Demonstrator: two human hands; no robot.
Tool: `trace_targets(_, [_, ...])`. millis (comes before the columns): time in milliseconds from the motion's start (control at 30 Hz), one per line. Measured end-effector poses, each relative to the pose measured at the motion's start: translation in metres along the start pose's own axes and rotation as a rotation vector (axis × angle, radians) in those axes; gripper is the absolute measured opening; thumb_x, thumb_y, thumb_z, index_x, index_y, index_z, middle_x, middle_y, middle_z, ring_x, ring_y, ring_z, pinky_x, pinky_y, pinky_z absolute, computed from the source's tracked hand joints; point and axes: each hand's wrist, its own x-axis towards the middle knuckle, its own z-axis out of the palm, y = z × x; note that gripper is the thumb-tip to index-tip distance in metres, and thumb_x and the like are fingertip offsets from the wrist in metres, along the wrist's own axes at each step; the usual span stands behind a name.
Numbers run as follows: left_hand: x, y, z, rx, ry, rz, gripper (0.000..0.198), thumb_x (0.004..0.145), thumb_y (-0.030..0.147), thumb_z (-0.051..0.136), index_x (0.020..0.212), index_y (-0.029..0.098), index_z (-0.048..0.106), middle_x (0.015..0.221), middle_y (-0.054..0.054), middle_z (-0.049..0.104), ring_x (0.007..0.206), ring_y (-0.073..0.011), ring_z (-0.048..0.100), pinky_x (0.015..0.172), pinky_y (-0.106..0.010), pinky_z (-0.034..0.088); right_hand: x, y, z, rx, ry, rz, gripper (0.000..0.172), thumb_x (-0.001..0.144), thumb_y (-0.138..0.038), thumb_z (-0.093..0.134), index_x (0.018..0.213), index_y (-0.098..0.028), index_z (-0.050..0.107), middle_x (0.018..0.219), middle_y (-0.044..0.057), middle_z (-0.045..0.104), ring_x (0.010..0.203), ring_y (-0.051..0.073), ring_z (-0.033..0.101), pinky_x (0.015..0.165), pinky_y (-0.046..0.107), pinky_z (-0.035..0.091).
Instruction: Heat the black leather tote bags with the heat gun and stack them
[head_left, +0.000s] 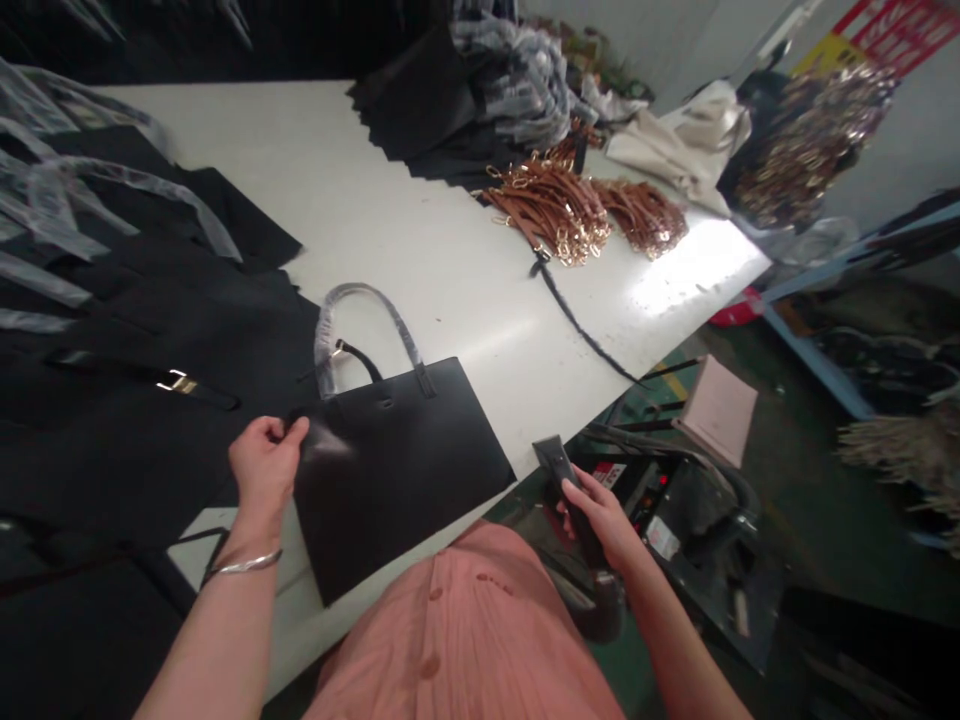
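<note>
**AT TABLE EDGE: BLK LEATHER TOTE (pixel 397 470), L HAND (pixel 264 470) AT CORNER, R HAND (pixel 600 520) ON TOOL**

Item: black tote is lying flat on white table (pixel 420 220), near front edge, just beside blk leather goods pile (pixel 135 440). Handle in clear film (pixel 401 335) is arching up past bag's top edge; short blk strap w/ gold-tone fitting (pixel 352 352) is showing by it.

Hands: L hand is resting at tote's top L corner, fingers curled & touching it; firm grip or not, can't tell. Silver bangle (pixel 247 565) is sitting on L wrist. R hand is closed around black hand tool (pixel 559 470), flat head pointing up; exact kind unclear. It's held off table, out past front edge, not touching tote.

Nearby: gold buckle (pixel 178 381) is lying on pile, L of tote. Further along table, brown straps w/ gold hardware (pixel 555 210) are sitting in bundles; long blk cord (pixel 577 320) is trailing from them toward table edge. Blk fabric stack (pixel 412 100) & beige cloth (pixel 690 140) are lying at far end. Below R hand, machine w/ red indicators (pixel 645 490) is standing on floor, pale pink board (pixel 718 410) propped just past it. Pink pleated garment (pixel 465 640) is filling lower frame.
</note>
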Motion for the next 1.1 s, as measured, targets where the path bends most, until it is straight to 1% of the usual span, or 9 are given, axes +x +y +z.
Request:
trace_targets(100, [-0.004,0.047,-0.034,-0.244,-0.045,-0.064,0.038,0.065,0.038,0.071,0.063,0.023,0.037,0.060,0.006,0.043,0.058,-0.0119,0.042,0.057,-0.027,0.039,0.006,0.002,0.002,0.014,-0.008,-0.005,0.081,0.079,-0.053,0.071,0.147,-0.019,0.041,0.069,-0.002,0.064,0.047,0.011,0.056,0.042,0.023,0.045])
trace_targets(300, [-0.012,0.156,-0.125,-0.345,-0.085,0.078,0.023,0.067,0.038,0.074,0.086,0.028,0.064,0.085,0.004,0.066,0.076,-0.0191,0.060,0.062,-0.031,0.050,0.017,-0.003,0.004,0.030,0.032,-0.014,0.090,0.074,-0.056,0.075,0.147,-0.017,0.041,0.067,-0.001,0.064,0.047,0.012,0.056,0.042,0.024,0.045])
trace_targets(367, [-0.013,0.180,-0.123,-0.396,-0.194,0.093,0.023,0.067,0.037,0.075,0.085,0.028,0.065,0.081,0.004,0.066,0.069,-0.0180,0.060,0.056,-0.030,0.048,0.018,-0.007,0.003,0.018,0.025,-0.030,0.089,0.075,-0.057,0.074,0.147,-0.017,0.041,0.068,-0.001,0.064,0.048,0.013,0.056,0.043,0.024,0.045])
trace_targets(467, [-0.018,0.196,-0.074,-0.439,-0.433,0.122,0.027,0.064,0.036,0.077,0.078,0.021,0.060,0.070,0.003,0.061,0.056,-0.0124,0.053,0.050,-0.026,0.044,0.020,-0.017,0.002,0.008,0.014,-0.046,0.088,0.075,-0.058,0.074,0.146,-0.018,0.042,0.069,-0.001,0.064,0.050,0.013,0.057,0.044,0.024,0.046])
trace_targets(567, [-0.030,0.182,0.002,-0.459,-0.591,0.214,0.028,0.074,0.042,0.070,0.082,0.018,0.056,0.070,0.003,0.058,0.059,-0.0106,0.054,0.055,-0.024,0.045,0.021,-0.031,0.000,0.005,0.031,-0.061,0.091,0.073,-0.060,0.075,0.147,-0.018,0.041,0.070,-0.001,0.063,0.051,0.013,0.057,0.044,0.024,0.046])
trace_targets(633, [-0.044,0.156,0.046,-0.378,-0.720,0.257,0.033,0.080,0.042,0.065,0.101,0.017,0.057,0.079,0.000,0.064,0.069,-0.0142,0.061,0.064,-0.028,0.051,0.022,-0.043,0.000,-0.008,0.046,-0.089,0.091,0.073,-0.061,0.074,0.146,-0.018,0.041,0.070,-0.002,0.063,0.050,0.012,0.056,0.044,0.023,0.046])
trace_targets(700, [-0.063,0.122,0.073,-0.157,-0.727,0.336,0.029,0.084,0.034,0.063,0.105,0.016,0.058,0.090,-0.005,0.067,0.078,-0.0179,0.065,0.072,-0.033,0.054,0.024,-0.056,0.002,-0.034,0.043,-0.120,0.088,0.075,-0.061,0.072,0.145,-0.017,0.041,0.070,-0.002,0.063,0.050,0.011,0.055,0.044,0.023,0.046])
trace_targets(900, [-0.110,0.020,0.090,0.376,-0.394,0.861,0.019,0.089,0.014,0.056,0.107,0.015,0.064,0.125,-0.015,0.064,0.115,-0.0311,0.058,0.098,-0.050,0.050,0.046,-0.072,0.037,-0.201,-0.159,-0.081,0.074,0.084,-0.051,0.063,0.147,-0.018,0.041,0.068,-0.003,0.061,0.046,0.011,0.055,0.040,0.021,0.045])
trace_targets(1100, [-0.119,-0.014,0.096,0.408,-0.255,1.087,0.027,0.093,0.014,0.051,0.117,0.013,0.063,0.130,-0.015,0.063,0.122,-0.0282,0.057,0.103,-0.047,0.049,0.079,-0.087,0.092,-0.330,-0.401,-0.004,0.053,0.093,-0.041,0.054,0.142,-0.021,0.046,0.065,-0.003,0.058,0.041,0.009,0.053,0.036,0.019,0.042])
